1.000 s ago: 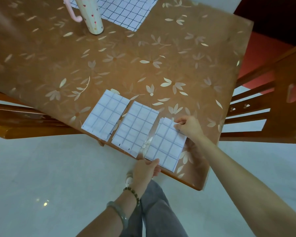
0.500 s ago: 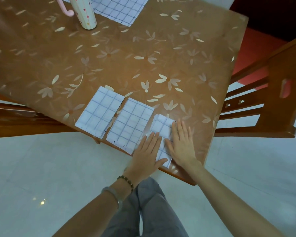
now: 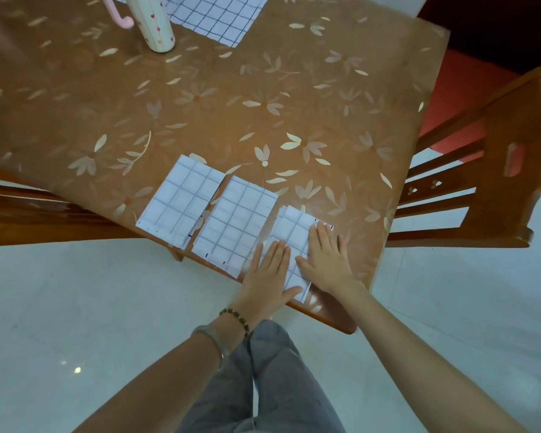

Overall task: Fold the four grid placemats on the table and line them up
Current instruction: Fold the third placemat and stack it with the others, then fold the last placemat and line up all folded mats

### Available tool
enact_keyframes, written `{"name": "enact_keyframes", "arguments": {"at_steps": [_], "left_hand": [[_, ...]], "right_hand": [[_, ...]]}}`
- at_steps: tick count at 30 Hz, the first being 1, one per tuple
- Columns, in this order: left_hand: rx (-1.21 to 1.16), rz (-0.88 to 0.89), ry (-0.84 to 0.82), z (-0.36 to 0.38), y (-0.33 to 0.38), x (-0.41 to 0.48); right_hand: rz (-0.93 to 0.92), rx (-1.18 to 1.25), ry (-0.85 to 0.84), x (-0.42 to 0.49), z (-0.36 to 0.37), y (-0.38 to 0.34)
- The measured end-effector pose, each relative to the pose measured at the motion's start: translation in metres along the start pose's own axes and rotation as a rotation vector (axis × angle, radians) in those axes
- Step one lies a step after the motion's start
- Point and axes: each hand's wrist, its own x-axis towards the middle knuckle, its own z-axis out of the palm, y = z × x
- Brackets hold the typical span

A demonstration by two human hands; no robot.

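Three folded white grid placemats lie side by side along the table's near edge: the left one (image 3: 181, 200), the middle one (image 3: 235, 221) and the right one (image 3: 294, 235). My left hand (image 3: 267, 276) and my right hand (image 3: 327, 254) both press flat, fingers straight, on the right folded placemat. A fourth grid placemat (image 3: 213, 15) lies unfolded at the far edge of the table, partly cut off by the frame.
The table (image 3: 231, 104) has a brown flower-patterned cover. A tall pale cup with hearts (image 3: 152, 23) and a pink handle stands at the far side beside the unfolded placemat. Wooden chairs stand at the right (image 3: 494, 170) and the left (image 3: 28, 214).
A second ago my right hand pinched the right placemat's far corner and my left hand held its near edge. Both hands now lie flat on it, pressing it down.
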Motion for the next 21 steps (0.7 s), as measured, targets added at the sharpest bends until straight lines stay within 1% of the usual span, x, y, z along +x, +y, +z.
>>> {"name": "enact_keyframes", "arguments": {"at_steps": [2, 4, 6, 9, 10, 12, 14, 16, 18, 21], "left_hand": [[-0.057, 0.004, -0.059, -0.024, -0.006, 0.006], [-0.194, -0.067, -0.054, -0.057, -0.018, 0.011], [-0.384, -0.154, -0.067, -0.099, -0.035, 0.011], [-0.716, -0.217, -0.103, -0.152, -0.061, -0.004], [-0.795, -0.200, -0.069, -0.165, -0.070, -0.011], [-0.927, -0.139, 0.075, -0.188, -0.085, -0.024], [-1.044, -0.098, 0.228, -0.212, -0.095, -0.031], [-1.155, -0.064, 0.342, -0.236, -0.101, -0.034], [-1.246, -0.028, 0.408, -0.253, -0.106, -0.035], [-1.314, 0.053, 0.441, -0.270, -0.106, -0.033]], "right_hand": [[0.012, 0.074, -0.061, 0.002, -0.026, -0.003], [0.001, 0.077, -0.145, 0.000, -0.057, -0.006], [-0.037, 0.105, -0.176, -0.005, -0.089, -0.012], [-0.120, 0.268, -0.150, -0.023, -0.138, -0.024], [-0.147, 0.325, -0.123, -0.031, -0.154, -0.028], [-0.187, 0.459, -0.023, -0.046, -0.181, -0.036], [-0.190, 0.660, 0.120, -0.060, -0.204, -0.042], [-0.164, 0.840, 0.271, -0.075, -0.220, -0.046], [-0.137, 0.987, 0.404, -0.089, -0.229, -0.049], [-0.093, 1.191, 0.557, -0.113, -0.235, -0.047]]}}
